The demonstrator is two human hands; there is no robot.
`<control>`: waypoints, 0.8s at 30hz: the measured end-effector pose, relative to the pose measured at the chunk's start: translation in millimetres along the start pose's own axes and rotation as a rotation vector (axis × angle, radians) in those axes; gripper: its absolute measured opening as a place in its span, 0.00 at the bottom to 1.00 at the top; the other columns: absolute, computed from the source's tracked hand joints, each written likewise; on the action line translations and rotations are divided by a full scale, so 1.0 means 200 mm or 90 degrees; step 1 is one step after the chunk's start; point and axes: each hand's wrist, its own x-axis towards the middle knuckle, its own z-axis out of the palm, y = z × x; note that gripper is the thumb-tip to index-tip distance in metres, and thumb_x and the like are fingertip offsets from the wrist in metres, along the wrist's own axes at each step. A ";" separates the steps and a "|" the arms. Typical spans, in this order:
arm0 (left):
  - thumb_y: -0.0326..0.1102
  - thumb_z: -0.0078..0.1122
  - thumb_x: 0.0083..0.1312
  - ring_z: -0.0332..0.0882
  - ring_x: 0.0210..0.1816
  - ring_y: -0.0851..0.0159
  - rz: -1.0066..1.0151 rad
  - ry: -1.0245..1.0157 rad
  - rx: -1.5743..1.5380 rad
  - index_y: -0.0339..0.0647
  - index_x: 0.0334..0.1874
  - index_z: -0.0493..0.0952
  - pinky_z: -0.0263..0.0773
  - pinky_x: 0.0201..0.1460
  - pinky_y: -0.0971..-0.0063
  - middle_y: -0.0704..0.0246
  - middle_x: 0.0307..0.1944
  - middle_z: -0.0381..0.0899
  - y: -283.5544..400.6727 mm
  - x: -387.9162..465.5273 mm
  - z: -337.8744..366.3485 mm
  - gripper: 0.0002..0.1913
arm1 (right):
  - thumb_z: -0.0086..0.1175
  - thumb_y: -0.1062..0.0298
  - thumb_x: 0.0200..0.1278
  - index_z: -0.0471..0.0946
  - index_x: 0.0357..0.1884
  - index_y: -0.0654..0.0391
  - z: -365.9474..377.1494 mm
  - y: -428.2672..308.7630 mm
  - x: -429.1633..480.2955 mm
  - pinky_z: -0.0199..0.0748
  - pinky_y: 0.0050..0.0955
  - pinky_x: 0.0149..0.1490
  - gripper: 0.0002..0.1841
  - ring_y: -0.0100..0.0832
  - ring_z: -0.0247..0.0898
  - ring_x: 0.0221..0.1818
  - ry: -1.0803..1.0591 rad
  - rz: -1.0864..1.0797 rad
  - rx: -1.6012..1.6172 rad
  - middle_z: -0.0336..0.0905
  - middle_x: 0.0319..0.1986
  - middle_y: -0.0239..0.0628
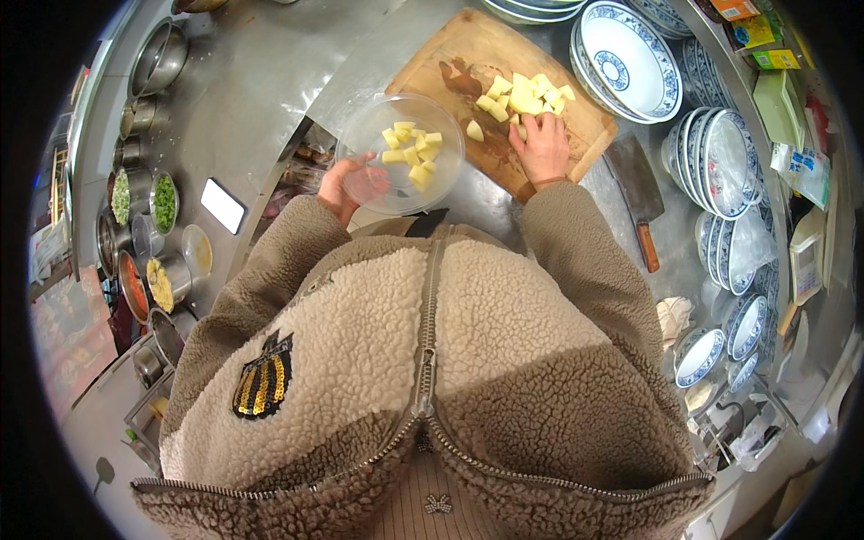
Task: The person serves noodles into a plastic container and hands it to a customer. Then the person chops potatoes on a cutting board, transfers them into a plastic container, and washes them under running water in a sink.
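A wooden cutting board [439, 74], wet in patches, lies on the steel worktop before me. Pale yellow chunks, probably peeled potato [523, 98], are heaped on its right part. My right hand [545, 150] is over the near side of that heap, fingertips among the chunks; whether it grips any is hidden. In my left hand [347, 185] is the rim side of a clear plastic bowl [368, 128], held just left of the board. Several more of the cut chunks [415, 152] sit inside the bowl.
A cleaver [634, 182] with a wooden handle lies right of the board. Stacked blue-and-white bowls [638, 64] line the right side. On the left are a phone [223, 206] with a lit screen, a bowl of chopped greens [164, 202] and steel pots [158, 57].
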 end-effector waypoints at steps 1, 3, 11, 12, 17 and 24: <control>0.42 0.47 0.59 0.75 0.46 0.55 0.003 0.009 0.016 0.35 0.59 0.65 0.67 0.56 0.61 0.57 0.43 0.77 0.00 -0.01 0.02 0.27 | 0.64 0.63 0.50 0.76 0.34 0.53 0.01 0.02 0.01 0.73 0.36 0.35 0.11 0.40 0.71 0.34 -0.002 -0.003 0.007 0.69 0.31 0.37; 0.42 0.46 0.60 0.76 0.46 0.57 0.010 0.017 0.047 0.35 0.60 0.64 0.67 0.56 0.62 0.57 0.43 0.77 0.00 -0.02 0.05 0.27 | 0.63 0.65 0.50 0.75 0.34 0.53 0.02 0.04 0.02 0.73 0.37 0.36 0.10 0.41 0.72 0.33 -0.025 -0.011 0.029 0.70 0.30 0.37; 0.41 0.47 0.61 0.77 0.45 0.60 -0.026 0.035 0.119 0.37 0.62 0.63 0.69 0.54 0.65 0.59 0.41 0.78 -0.02 -0.01 0.10 0.27 | 0.61 0.67 0.51 0.73 0.37 0.55 0.03 0.00 -0.02 0.74 0.40 0.33 0.12 0.44 0.74 0.30 0.022 0.035 0.098 0.73 0.29 0.42; 0.42 0.47 0.61 0.77 0.44 0.60 -0.025 0.032 0.137 0.37 0.62 0.63 0.70 0.54 0.65 0.60 0.42 0.78 -0.02 -0.01 0.10 0.27 | 0.60 0.67 0.51 0.72 0.38 0.55 0.03 0.00 -0.02 0.74 0.40 0.33 0.13 0.45 0.74 0.30 0.007 0.044 0.103 0.73 0.28 0.42; 0.43 0.48 0.61 0.78 0.44 0.62 -0.052 0.042 0.196 0.38 0.62 0.64 0.70 0.54 0.66 0.60 0.43 0.79 -0.02 0.01 0.11 0.27 | 0.61 0.68 0.51 0.75 0.32 0.56 -0.03 -0.03 0.05 0.74 0.38 0.34 0.08 0.44 0.75 0.28 -0.044 0.133 0.104 0.77 0.26 0.43; 0.41 0.48 0.61 0.79 0.43 0.62 -0.074 0.001 0.205 0.39 0.62 0.63 0.71 0.53 0.66 0.61 0.43 0.79 -0.04 0.06 0.14 0.27 | 0.62 0.66 0.53 0.78 0.36 0.58 -0.28 -0.43 0.09 0.73 0.35 0.42 0.10 0.41 0.76 0.36 -0.062 -0.013 0.461 0.78 0.32 0.42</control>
